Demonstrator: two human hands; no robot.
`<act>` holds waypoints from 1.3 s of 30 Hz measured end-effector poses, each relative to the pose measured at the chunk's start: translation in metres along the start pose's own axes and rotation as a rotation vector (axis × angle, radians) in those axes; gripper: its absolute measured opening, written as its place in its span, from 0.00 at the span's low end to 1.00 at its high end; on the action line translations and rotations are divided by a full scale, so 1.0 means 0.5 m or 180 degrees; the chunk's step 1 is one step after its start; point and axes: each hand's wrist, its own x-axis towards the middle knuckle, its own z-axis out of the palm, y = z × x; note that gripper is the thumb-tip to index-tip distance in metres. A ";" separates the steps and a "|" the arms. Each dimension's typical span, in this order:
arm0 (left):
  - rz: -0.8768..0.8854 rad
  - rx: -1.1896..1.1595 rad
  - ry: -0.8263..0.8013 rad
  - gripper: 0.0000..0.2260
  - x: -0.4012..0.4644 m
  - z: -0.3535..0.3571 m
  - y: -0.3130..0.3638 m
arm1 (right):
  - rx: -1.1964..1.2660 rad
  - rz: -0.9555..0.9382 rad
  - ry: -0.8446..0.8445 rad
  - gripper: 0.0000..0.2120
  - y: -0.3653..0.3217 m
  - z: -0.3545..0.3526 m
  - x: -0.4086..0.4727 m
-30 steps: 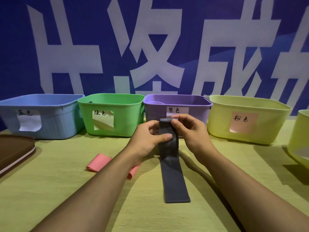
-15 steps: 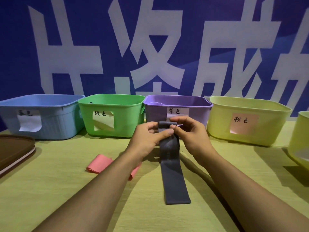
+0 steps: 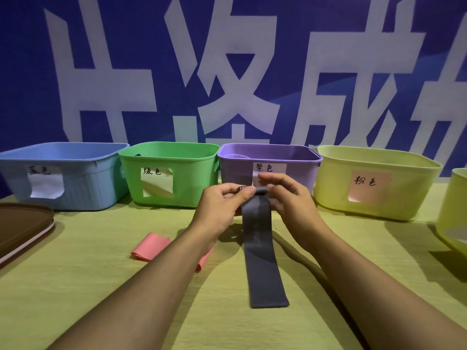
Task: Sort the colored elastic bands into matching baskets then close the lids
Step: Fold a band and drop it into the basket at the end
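A: Entry. Both hands work the top end of the grey band. Left hand pinches it with thumb and forefinger; right hand curls over the same end from the other side.

B: Change against a second ago?

A: The top end is now wound into a small tight roll between the fingertips. A second ago it was only a flat fold. The hands sit at much the same spot, in front of the purple basket.

B: And the rest of the band?

A: It trails down from the hands; the free end lies flat on the tabletop, near the viewer.

B: Meaning for the task?

A: My reading: rolling has only begun, most of the length is unrolled. The band is in no basket yet. I see no grey-labelled basket in view, so its target is uncertain.

B: Anything else pending?

A: A pink band lies on the tabletop, partly behind the left forearm, well apart from the pink-labelled basket. A brown lid rests at far left; all visible baskets stand uncovered.
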 end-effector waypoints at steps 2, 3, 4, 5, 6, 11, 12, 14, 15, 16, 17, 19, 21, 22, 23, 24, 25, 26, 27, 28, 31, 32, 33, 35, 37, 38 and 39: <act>0.0053 -0.0062 -0.0025 0.06 0.001 0.003 0.000 | 0.0007 0.0101 0.0119 0.11 -0.003 0.003 -0.001; 0.0091 -0.0085 -0.0022 0.06 0.001 0.004 0.000 | -0.0100 0.0165 0.0145 0.14 -0.004 0.005 -0.003; 0.0125 -0.0106 -0.0020 0.06 0.001 0.004 0.000 | -0.0231 0.0244 0.0151 0.16 -0.005 0.007 -0.005; 0.0155 -0.0124 -0.0020 0.06 0.002 0.004 -0.002 | -0.0363 0.0315 0.0152 0.18 -0.006 0.008 -0.006; 0.0183 -0.0126 -0.0026 0.07 0.003 0.003 -0.002 | -0.0480 0.0353 0.0152 0.18 -0.007 0.010 -0.008; 0.0315 -0.0047 -0.0071 0.08 0.008 -0.002 -0.007 | -0.0716 0.0351 0.0235 0.19 -0.008 0.012 -0.007; 0.0338 -0.0026 -0.0086 0.08 0.007 -0.002 -0.007 | -0.0735 0.0332 0.0255 0.19 -0.008 0.012 -0.008; 0.0365 -0.0002 -0.0115 0.09 0.007 -0.002 -0.008 | -0.0749 0.0295 0.0274 0.19 -0.006 0.010 -0.008; 0.0363 -0.0012 -0.0126 0.09 0.007 -0.003 -0.009 | -0.0735 0.0296 0.0267 0.18 -0.005 0.009 -0.007; 0.0354 -0.0032 -0.0137 0.10 0.007 -0.003 -0.009 | -0.0703 0.0312 0.0249 0.18 -0.005 0.009 -0.007; 0.0342 -0.0049 -0.0148 0.10 0.007 -0.004 -0.009 | -0.0664 0.0337 0.0225 0.17 -0.004 0.008 -0.006; 0.0325 -0.0061 -0.0167 0.11 0.008 -0.004 -0.008 | -0.0589 0.0384 0.0168 0.16 -0.004 0.008 -0.005; 0.0271 -0.0085 -0.0175 0.12 0.008 -0.004 -0.008 | -0.0498 0.0438 0.0127 0.16 -0.004 0.008 -0.006; 0.0226 -0.0107 -0.0175 0.14 0.009 -0.004 -0.009 | -0.0434 0.0459 0.0121 0.16 -0.003 0.008 -0.006; 0.0172 -0.0134 -0.0178 0.15 0.010 -0.004 -0.009 | -0.0371 0.0474 0.0124 0.16 -0.003 0.008 -0.006; 0.0115 -0.0170 -0.0178 0.15 0.010 -0.003 -0.010 | -0.0334 0.0476 0.0134 0.15 -0.003 0.008 -0.006; 0.0072 -0.0211 -0.0186 0.14 0.010 -0.002 -0.009 | -0.0330 0.0462 0.0149 0.15 -0.003 0.007 -0.005; 0.0048 -0.0229 -0.0191 0.13 0.008 -0.001 -0.009 | -0.0347 0.0441 0.0158 0.15 -0.004 0.007 -0.004; 0.0024 -0.0226 -0.0196 0.12 0.008 -0.001 -0.008 | -0.0372 0.0424 0.0156 0.14 -0.003 0.006 -0.003; 0.0007 -0.0211 -0.0198 0.10 0.006 0.001 -0.007 | -0.0397 0.0410 0.0140 0.14 -0.002 0.005 -0.003; -0.0108 -0.0186 -0.0172 0.09 0.002 0.003 -0.005 | -0.0427 0.0303 0.0066 0.11 0.000 0.004 -0.004; -0.0184 -0.0175 -0.0149 0.12 0.003 0.002 -0.006 | -0.0407 0.0253 0.0053 0.11 0.000 0.005 -0.005; -0.0271 -0.0148 -0.0126 0.16 0.004 0.001 -0.006 | -0.0376 0.0208 0.0046 0.10 -0.001 0.005 -0.005; -0.0393 -0.0051 -0.0076 0.21 0.006 0.000 -0.008 | -0.0299 0.0148 0.0006 0.09 -0.004 0.006 -0.007; -0.0436 0.0071 -0.0076 0.24 0.008 0.000 -0.011 | -0.0222 0.0114 -0.0028 0.09 -0.003 0.006 -0.006; -0.0425 0.0111 -0.0091 0.23 0.009 0.001 -0.012 | -0.0212 0.0101 -0.0037 0.09 -0.002 0.005 -0.005; -0.0411 0.0113 -0.0107 0.21 0.010 0.001 -0.013 | -0.0218 0.0088 -0.0047 0.10 0.000 0.004 -0.004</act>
